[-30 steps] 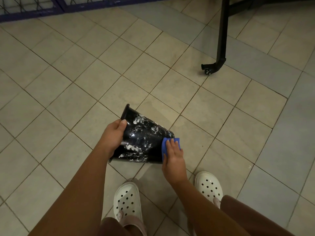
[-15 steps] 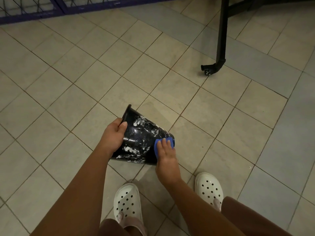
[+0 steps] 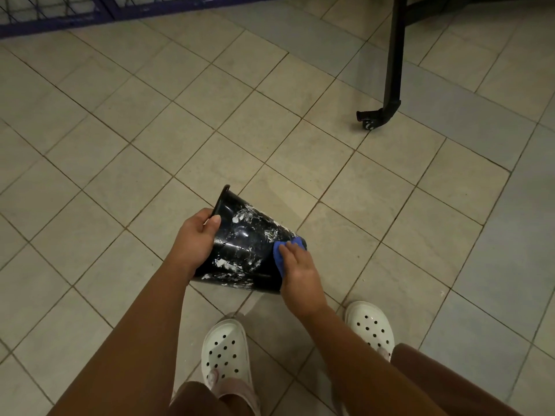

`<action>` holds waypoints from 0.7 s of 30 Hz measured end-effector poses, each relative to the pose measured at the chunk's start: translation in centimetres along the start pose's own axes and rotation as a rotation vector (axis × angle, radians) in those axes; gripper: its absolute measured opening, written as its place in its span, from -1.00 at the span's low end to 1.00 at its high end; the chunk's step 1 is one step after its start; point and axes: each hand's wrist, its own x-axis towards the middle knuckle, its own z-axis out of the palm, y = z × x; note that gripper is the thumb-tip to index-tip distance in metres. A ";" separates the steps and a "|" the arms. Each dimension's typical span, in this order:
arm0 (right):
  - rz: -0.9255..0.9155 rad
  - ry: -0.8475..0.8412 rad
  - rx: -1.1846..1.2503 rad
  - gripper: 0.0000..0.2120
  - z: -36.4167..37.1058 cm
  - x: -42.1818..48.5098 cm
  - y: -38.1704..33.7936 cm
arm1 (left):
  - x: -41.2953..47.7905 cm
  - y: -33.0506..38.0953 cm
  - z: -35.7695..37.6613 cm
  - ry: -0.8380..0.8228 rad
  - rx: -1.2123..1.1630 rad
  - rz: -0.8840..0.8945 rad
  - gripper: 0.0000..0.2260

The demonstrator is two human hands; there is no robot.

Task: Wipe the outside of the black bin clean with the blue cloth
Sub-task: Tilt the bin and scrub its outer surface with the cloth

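Observation:
The black bin (image 3: 246,247) is held on its side above the tiled floor, its mouth to the left and its base to the right. White smears cover much of its outer wall. My left hand (image 3: 193,241) grips the rim, thumb on the outside. My right hand (image 3: 300,273) presses the blue cloth (image 3: 280,255) flat against the wall near the base, fingers fairly straight over it. Most of the cloth is hidden under that hand.
A black metal leg with a castor (image 3: 371,118) stands on the floor at the upper right. A blue wire fence (image 3: 90,10) runs along the top left. My two feet in white perforated clogs (image 3: 225,352) stand just below the bin.
My right hand slid the cloth left along the bin wall from the base edge, then kept rubbing near the base. The bin has tilted slightly; my left hand keeps its grip on the rim.

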 end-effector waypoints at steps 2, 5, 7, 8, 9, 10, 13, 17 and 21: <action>0.036 -0.016 0.081 -0.48 -0.4 1.2 0.6 | 0.0 0.0 0.1 0.004 -0.010 0.010 -0.80; 0.277 -0.080 0.156 -0.63 -0.8 2.3 1.7 | 0.0 0.2 0.5 0.023 -0.034 0.015 -0.80; 0.418 -0.138 0.135 -0.60 -1.0 1.9 1.4 | 0.2 0.0 0.6 0.049 -0.040 0.004 -0.81; 0.421 -0.140 0.105 -0.56 -0.8 1.3 1.1 | 0.2 -0.1 0.6 0.057 -0.043 0.001 -0.81; 0.374 -0.119 0.063 -0.50 -0.7 0.7 0.4 | 0.3 -0.2 0.5 0.059 -0.043 0.002 -0.81; 0.299 -0.096 0.031 -0.46 -0.6 0.1 -0.3 | 0.3 -0.3 0.5 0.058 -0.041 0.005 -0.81; 0.136 -0.078 0.001 -0.38 -0.5 0.5 -0.6 | 0.3 -0.1 0.5 0.042 -0.045 0.019 -0.81; 0.204 -0.120 0.088 -0.49 -1.8 2.4 0.8 | 0.3 0.0 0.7 0.053 -0.048 0.050 -0.82; 0.422 -0.185 0.133 -0.72 -1.8 3.3 0.8 | 0.3 0.0 0.9 0.082 -0.014 0.078 -0.80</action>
